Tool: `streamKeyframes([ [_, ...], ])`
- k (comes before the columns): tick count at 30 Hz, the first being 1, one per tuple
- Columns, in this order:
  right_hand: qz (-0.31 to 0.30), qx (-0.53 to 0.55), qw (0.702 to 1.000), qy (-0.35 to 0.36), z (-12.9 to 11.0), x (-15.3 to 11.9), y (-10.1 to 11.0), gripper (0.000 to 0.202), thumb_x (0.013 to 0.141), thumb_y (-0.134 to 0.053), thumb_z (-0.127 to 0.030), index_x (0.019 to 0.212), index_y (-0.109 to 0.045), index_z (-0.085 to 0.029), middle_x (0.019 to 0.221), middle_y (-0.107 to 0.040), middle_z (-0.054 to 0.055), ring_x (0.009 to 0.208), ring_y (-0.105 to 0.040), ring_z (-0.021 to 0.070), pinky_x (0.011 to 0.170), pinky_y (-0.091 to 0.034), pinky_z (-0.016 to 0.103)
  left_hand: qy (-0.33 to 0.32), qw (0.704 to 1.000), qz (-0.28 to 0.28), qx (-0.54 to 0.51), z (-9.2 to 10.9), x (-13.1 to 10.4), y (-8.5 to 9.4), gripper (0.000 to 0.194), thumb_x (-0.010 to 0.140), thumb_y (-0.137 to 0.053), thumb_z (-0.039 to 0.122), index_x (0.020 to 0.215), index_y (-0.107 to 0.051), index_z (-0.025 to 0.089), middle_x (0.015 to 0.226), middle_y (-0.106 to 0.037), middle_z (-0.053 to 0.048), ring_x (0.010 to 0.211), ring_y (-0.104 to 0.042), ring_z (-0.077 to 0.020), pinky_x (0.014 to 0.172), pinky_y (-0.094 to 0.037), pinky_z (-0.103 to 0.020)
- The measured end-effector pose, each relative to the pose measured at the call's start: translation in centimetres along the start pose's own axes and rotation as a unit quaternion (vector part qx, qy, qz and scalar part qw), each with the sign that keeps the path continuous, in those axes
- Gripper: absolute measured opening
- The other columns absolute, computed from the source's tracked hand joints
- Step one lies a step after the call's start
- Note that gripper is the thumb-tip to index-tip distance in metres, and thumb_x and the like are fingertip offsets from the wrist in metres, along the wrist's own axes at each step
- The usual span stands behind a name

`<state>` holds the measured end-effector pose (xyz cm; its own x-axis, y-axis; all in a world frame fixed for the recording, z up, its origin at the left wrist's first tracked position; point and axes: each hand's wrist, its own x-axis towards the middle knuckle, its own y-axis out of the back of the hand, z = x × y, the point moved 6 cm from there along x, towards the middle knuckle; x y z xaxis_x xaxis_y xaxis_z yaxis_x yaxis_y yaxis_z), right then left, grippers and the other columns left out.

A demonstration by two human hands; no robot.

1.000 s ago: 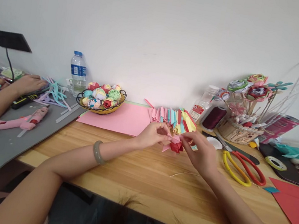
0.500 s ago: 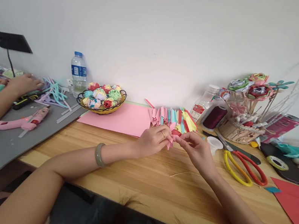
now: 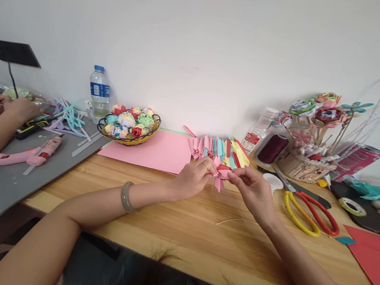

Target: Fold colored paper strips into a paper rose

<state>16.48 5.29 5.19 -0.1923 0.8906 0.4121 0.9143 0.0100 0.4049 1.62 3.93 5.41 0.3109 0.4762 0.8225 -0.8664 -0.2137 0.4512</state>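
Note:
My left hand (image 3: 195,178), with a ring and a bangle on that arm, pinches one side of a pink folded paper piece (image 3: 219,182). The fingertips of my right hand (image 3: 251,187) are closed on the other side of it. The piece is held above the wooden table (image 3: 175,227), with pointed flaps sticking out below the fingers; part of it is hidden by them. Just behind lies a row of folded paper strips (image 3: 216,148) in pink, blue, red and yellow.
Pink paper sheets (image 3: 163,150) lie under a basket of paper flowers (image 3: 128,138). To the right are scissors (image 3: 309,216), a small plastic cup (image 3: 273,181), a thread spool (image 3: 272,149) and red paper (image 3: 374,258). Another person's hands (image 3: 20,109) work at left, near a pink glue gun (image 3: 30,157).
My right hand has shifted slightly and grips the pink paper piece closer in, with its thumb over it. The piece has turned a little, and its lower flap shows more.

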Motion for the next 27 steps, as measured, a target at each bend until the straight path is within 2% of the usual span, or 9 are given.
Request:
streamKeyframes([
  [6, -0.003, 0.001, 1.0, -0.004, 0.0, 0.0, 0.1, 0.026, 0.076, -0.055, -0.044, 0.071, -0.055, -0.018, 0.071, -0.061, 0.004, 0.067, -0.058, 0.0167, 0.062, -0.046, 0.029, 0.002, 1.0, 0.004, -0.002, 0.1, 0.1, 0.1, 0.01, 0.081, -0.044, 0.009, 0.076, -0.045, 0.017, 0.077, -0.056, -0.002, 0.076, -0.056, -0.0117, 0.066, -0.047, -0.025],
  [12, -0.001, -0.037, 0.999, 0.019, -0.6, -0.1, 0.2, 0.024, 0.081, -0.049, -0.041, 0.074, -0.053, -0.019, 0.07, -0.057, 0.003, 0.067, -0.055, 0.0156, 0.061, -0.043, 0.029, 0.013, 0.999, 0.011, -0.04, 0.1, 0.1, 0.2, 0.008, 0.081, -0.046, 0.012, 0.075, -0.045, 0.017, 0.076, -0.054, -0.002, 0.074, -0.054, -0.0114, 0.064, -0.045, -0.025],
  [16, 0.048, -0.093, 0.993, 0.057, -0.6, 0.1, 1.3, 0.02, 0.079, -0.052, -0.039, 0.075, -0.053, -0.019, 0.073, -0.056, 0.003, 0.066, -0.052, 0.0146, 0.061, -0.042, 0.028, 0.074, 0.989, 0.014, -0.124, -1.0, 0.0, 0.1, 0.008, 0.08, -0.05, 0.015, 0.074, -0.045, 0.017, 0.076, -0.054, -0.003, 0.075, -0.054, -0.0111, 0.066, -0.045, -0.025],
  [19, 0.088, -0.074, 0.993, 0.015, 0.7, 0.6, 2.3, 0.023, 0.08, -0.05, -0.043, 0.083, -0.054, -0.02, 0.08, -0.056, 0.003, 0.069, -0.053, 0.0151, 0.058, -0.043, 0.027, 0.112, 0.972, 0.011, -0.208, -1.9, -0.1, -0.2, 0.009, 0.078, -0.054, 0.017, 0.073, -0.046, 0.016, 0.08, -0.054, -0.003, 0.078, -0.055, -0.0108, 0.067, -0.046, -0.024],
  [21, 0.055, -0.011, 0.997, -0.043, 1.7, 0.8, 2.1, 0.029, 0.081, -0.046, -0.047, 0.088, -0.055, -0.02, 0.083, -0.056, 0.004, 0.074, -0.055, 0.0159, 0.06, -0.045, 0.027, 0.116, 0.961, -0.001, -0.25, -2.2, -0.1, -0.5, 0.011, 0.077, -0.055, 0.017, 0.071, -0.046, 0.015, 0.08, -0.054, -0.003, 0.077, -0.055, -0.0103, 0.066, -0.046, -0.024],
  [23, -0.008, 0.06, 0.994, -0.09, 2.1, 0.8, 1.3, 0.035, 0.08, -0.044, -0.051, 0.09, -0.057, -0.021, 0.086, -0.058, 0.004, 0.079, -0.056, 0.0165, 0.065, -0.048, 0.028, 0.119, 0.953, -0.017, -0.278, -2.3, 0.0, -0.8, 0.013, 0.076, -0.057, 0.017, 0.068, -0.046, 0.014, 0.079, -0.055, -0.003, 0.076, -0.055, -0.0096, 0.066, -0.045, -0.023],
  [25, -0.073, 0.118, 0.984, -0.115, 1.9, 0.7, 0.4, 0.035, 0.079, -0.046, -0.052, 0.093, -0.057, -0.021, 0.087, -0.059, 0.004, 0.08, -0.058, 0.016, 0.07, -0.049, 0.029, 0.131, 0.946, -0.035, -0.295, -2.5, 0.1, -1.0, 0.013, 0.074, -0.058, 0.016, 0.067, -0.047, 0.014, 0.079, -0.055, -0.003, 0.075, -0.055, -0.0093, 0.066, -0.046, -0.023],
  [27, -0.109, 0.139, 0.977, -0.119, 1.3, 0.4, -0.2, 0.033, 0.076, -0.052, -0.05, 0.09, -0.058, -0.02, 0.082, -0.061, 0.002, 0.073, -0.058, 0.0145, 0.068, -0.049, 0.029, 0.149, 0.938, -0.052, -0.309, -2.8, 0.1, -1.2, 0.011, 0.073, -0.058, 0.014, 0.069, -0.048, 0.014, 0.079, -0.056, -0.003, 0.077, -0.057, -0.0097, 0.069, -0.047, -0.024],
])
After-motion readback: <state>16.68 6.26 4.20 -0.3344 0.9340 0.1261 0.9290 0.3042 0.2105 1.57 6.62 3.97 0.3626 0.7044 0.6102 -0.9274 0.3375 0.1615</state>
